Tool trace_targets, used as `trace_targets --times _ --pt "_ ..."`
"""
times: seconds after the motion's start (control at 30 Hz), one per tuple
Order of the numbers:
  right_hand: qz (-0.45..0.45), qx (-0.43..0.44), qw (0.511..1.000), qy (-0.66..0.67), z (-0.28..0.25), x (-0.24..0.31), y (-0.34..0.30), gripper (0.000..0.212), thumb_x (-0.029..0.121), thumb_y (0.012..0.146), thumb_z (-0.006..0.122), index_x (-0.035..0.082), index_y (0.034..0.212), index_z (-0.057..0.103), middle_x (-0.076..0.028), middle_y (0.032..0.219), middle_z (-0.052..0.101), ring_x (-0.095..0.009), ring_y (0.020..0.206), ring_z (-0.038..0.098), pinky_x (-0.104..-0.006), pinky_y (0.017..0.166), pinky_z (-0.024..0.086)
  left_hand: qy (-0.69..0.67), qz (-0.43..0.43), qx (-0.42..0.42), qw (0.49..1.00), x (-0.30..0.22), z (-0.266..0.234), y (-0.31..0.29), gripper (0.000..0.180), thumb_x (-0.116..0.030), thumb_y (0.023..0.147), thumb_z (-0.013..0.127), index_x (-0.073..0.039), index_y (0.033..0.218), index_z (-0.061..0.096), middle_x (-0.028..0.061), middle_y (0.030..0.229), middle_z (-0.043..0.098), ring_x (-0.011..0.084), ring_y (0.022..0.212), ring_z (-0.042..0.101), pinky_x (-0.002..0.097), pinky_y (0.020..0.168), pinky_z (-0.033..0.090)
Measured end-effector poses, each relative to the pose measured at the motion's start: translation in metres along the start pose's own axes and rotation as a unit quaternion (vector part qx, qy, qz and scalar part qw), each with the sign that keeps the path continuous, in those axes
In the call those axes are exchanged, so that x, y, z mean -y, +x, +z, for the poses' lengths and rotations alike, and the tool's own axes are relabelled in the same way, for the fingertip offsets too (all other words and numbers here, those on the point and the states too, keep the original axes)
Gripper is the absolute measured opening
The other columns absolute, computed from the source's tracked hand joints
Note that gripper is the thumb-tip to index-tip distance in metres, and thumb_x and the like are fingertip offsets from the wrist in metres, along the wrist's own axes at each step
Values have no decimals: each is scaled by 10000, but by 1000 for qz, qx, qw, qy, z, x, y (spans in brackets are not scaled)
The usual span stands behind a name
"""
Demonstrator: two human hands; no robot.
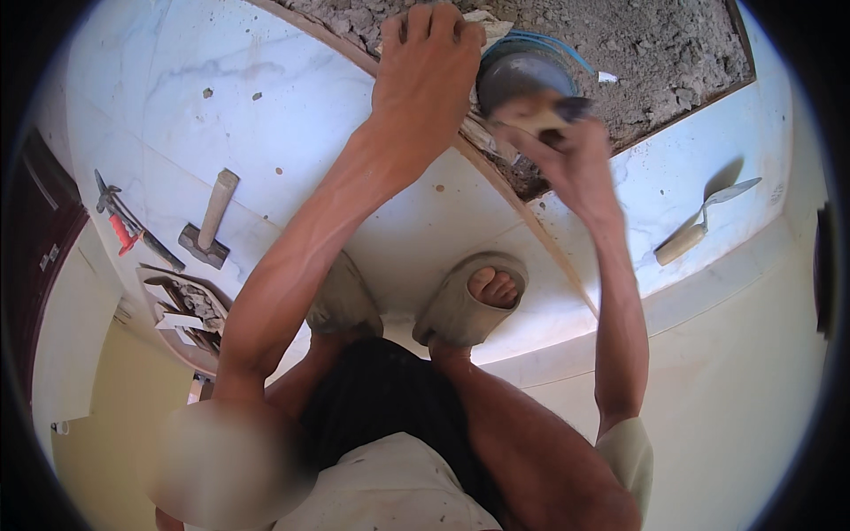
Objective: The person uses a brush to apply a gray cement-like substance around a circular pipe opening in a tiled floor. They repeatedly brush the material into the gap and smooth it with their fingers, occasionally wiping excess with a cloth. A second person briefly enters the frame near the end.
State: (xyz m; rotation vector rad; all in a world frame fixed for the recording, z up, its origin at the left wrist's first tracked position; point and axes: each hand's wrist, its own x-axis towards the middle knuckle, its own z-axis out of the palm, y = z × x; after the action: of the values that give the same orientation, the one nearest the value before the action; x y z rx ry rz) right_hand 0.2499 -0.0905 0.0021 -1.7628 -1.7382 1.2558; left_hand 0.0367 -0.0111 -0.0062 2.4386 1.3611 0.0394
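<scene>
left hand (pixel 427 64) flat, open on gritty grey mortar bed (pixel 655 53); right hand (pixel 567 146) gripping blurred tan block (pixel 529 110)

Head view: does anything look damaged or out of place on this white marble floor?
Yes. A patch of white marble floor is cut open, exposing rough grey rubble around a grey round pipe opening; grey crumbs lie scattered on nearby tiles.
</scene>
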Motion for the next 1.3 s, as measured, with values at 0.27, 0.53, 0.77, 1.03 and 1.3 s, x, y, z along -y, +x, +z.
trace_targets --times 0.27,0.53,0.77,1.03,1.3 --pt "16 -170 985 8 -49 1 58 122 206 964 818 145 1067 841 -46 1033 819 -197 877 754 -339 792 605 6 -11 -33 999 4 1 -12 470 12 785 754 -56 1244 681 123 1230 638 307 1209 563 487 1062 382" --pt "86 -228 970 -24 -76 -25 31 177 225 997 796 110 1126 838 -61 1017 831 -153 894 761 -316 777 609 -45 -2 -64 997 -4 -3 -9 516 -42 801 802 -62 1301 674 119 1274 641 300 1261 555 489 1113 377" --pt "23 -95 989 -113 -54 -44 9 193 243 970 824 94 1093 807 -114 947 809 -247 813 755 -350 787 614 -154 45 -20 987 -42 3 -2 695 -146 795 900 -100 1413 586 93 1339 607 307 1343 546 473 1131 424" --pt "-23 -81 994 72 -76 -55 6 214 199 997 797 78 1171 773 -85 872 790 -182 793 770 -342 742 630 -121 17 34 992 -70 38 16 861 -306 726 977 -60 1434 554 138 1410 559 355 1355 533 490 1115 443" --pt "38 -206 973 99 -113 11 56 127 90 973 786 25 1081 774 -76 953 799 -165 847 753 -328 782 593 -102 23 32 994 -66 38 16 894 -320 715 989 -45 1444 549 164 1407 553 376 1359 517 510 1113 420"
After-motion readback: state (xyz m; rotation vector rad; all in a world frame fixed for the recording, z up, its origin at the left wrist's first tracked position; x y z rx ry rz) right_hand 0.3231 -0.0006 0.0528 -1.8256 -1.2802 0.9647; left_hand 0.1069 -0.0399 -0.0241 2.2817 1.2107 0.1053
